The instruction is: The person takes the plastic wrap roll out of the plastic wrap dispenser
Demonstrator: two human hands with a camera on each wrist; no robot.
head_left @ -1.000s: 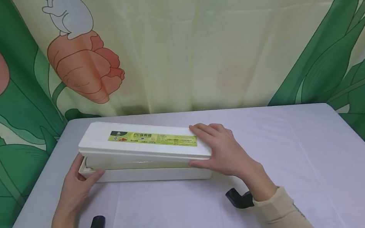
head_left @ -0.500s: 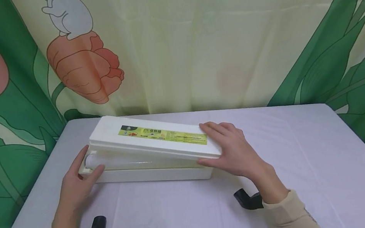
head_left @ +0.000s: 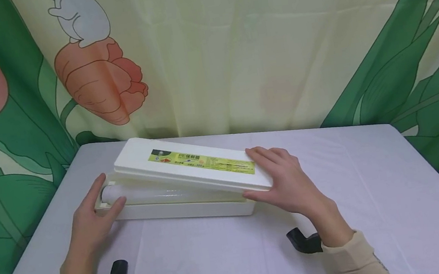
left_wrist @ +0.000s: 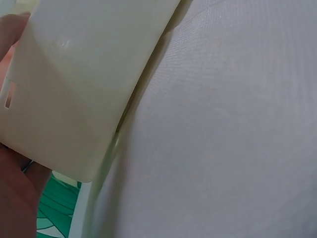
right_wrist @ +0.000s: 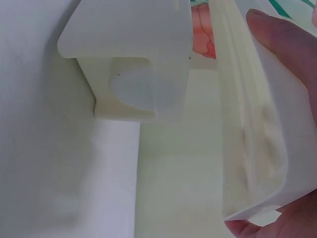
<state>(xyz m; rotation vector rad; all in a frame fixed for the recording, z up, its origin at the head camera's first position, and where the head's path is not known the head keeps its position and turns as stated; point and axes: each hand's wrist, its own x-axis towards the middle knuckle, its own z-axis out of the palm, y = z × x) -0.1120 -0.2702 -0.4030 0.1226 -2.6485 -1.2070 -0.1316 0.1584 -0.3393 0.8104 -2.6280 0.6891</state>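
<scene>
While left hand (head_left: 90, 220) grips box (head_left: 188, 211) | right hand (head_left: 286, 181) holds tilted lid (head_left: 191, 163) | lid-removal, I'd judge | next needs a clear lift

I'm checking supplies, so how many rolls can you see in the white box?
1: a white roll lying lengthwise in the box, under the tilted lid. Others could be hidden beneath.
</scene>
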